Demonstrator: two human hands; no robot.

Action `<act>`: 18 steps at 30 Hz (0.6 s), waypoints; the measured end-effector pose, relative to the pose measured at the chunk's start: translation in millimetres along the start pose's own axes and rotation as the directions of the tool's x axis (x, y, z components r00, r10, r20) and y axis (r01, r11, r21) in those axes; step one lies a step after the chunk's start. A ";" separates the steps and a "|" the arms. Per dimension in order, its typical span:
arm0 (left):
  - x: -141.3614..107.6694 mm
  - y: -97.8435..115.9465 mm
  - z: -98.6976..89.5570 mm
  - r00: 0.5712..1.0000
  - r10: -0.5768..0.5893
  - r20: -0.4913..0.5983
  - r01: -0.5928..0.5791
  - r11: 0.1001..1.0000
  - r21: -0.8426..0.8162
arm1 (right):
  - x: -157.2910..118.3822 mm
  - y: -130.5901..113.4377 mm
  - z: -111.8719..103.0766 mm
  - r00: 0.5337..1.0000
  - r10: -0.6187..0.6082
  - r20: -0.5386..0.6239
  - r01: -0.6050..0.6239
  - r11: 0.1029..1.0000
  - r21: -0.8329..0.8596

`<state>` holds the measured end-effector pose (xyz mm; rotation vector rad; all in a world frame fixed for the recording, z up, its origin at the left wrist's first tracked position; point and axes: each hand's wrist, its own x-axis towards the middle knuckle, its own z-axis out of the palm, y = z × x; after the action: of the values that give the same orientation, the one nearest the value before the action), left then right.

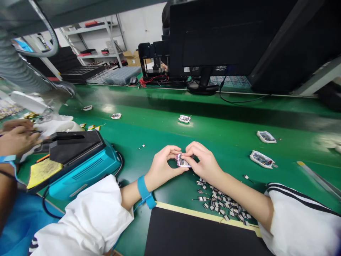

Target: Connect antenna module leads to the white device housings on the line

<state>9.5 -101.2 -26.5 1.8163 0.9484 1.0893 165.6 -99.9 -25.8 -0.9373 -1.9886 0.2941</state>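
across a green surface (pixel 149 106), a teal machine (pixel 85 174) sits to our left, beside a co-worker's hands (pixel 17 140). our left hand (pixel 160 170) and right hand (pixel 205 163) close their grip from both sides on a small white-framed electronic module (pixel 183 160), just above a scatter of tiny silver pieces (pixel 221 202).

The green bench (pixel 149 131) has several small white pieces (pixel 184 119) on it, lying well apart. Near them stands a teal machine (pixel 82 174) with a yellow sheet (pixel 44 173) beside it. Farther back is a black monitor (pixel 213 46), and behind it a metal shelf (pixel 98 56).
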 end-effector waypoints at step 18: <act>-2.5 5.9 -3.0 0.996 0.080 0.043 -0.086 0.983 0.159 | -1.1 -5.0 -0.8 0.989 -0.139 0.048 0.145 0.975 -0.166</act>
<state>7.0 -105.1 -21.1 2.0164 0.9700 1.0519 164.1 -104.3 -23.4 -0.8944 -2.1274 0.0624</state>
